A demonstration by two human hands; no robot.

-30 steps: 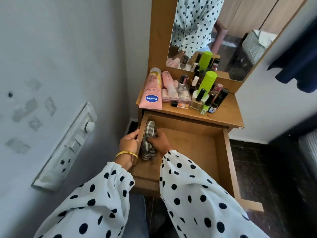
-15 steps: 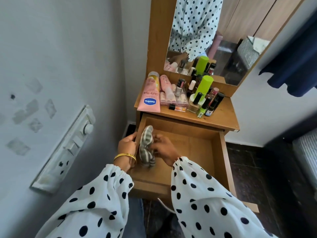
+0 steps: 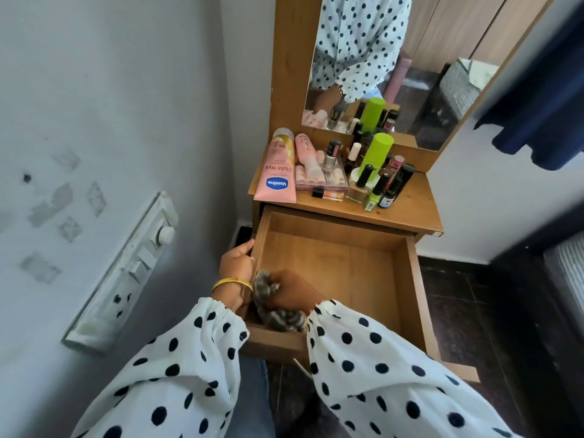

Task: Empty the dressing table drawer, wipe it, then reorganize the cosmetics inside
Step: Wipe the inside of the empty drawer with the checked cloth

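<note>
A narrow wooden dressing table stands in a corner against a pale wall (image 3: 110, 90), with a white switch panel (image 3: 126, 273) fixed low on that wall and dark tiles (image 3: 467, 295) on the floor. The mirror (image 3: 410, 74) above reflects a polka-dot blouse. On the tabletop (image 3: 407, 213) the cosmetics crowd together: a pink Vaseline tube (image 3: 277, 172) lying flat at the left, a clear case of small pink tubes (image 3: 319, 178) beside it, a tall lime-green bottle (image 3: 377, 156) upright, and nail polish bottles (image 3: 376, 191) clustered around it.

The drawer (image 3: 410, 279) is pulled out, its wooden floor bare. The left hand (image 3: 237, 263), a gold bangle (image 3: 232, 284) on its wrist, has its fingers curled over the drawer's left wall. The right hand (image 3: 292, 292) sits in the near-left corner of the drawer, fingers bunched around a crumpled grey striped cloth (image 3: 278, 317), which lies beneath and just behind the fingers, pressed against the drawer's front wall.
</note>
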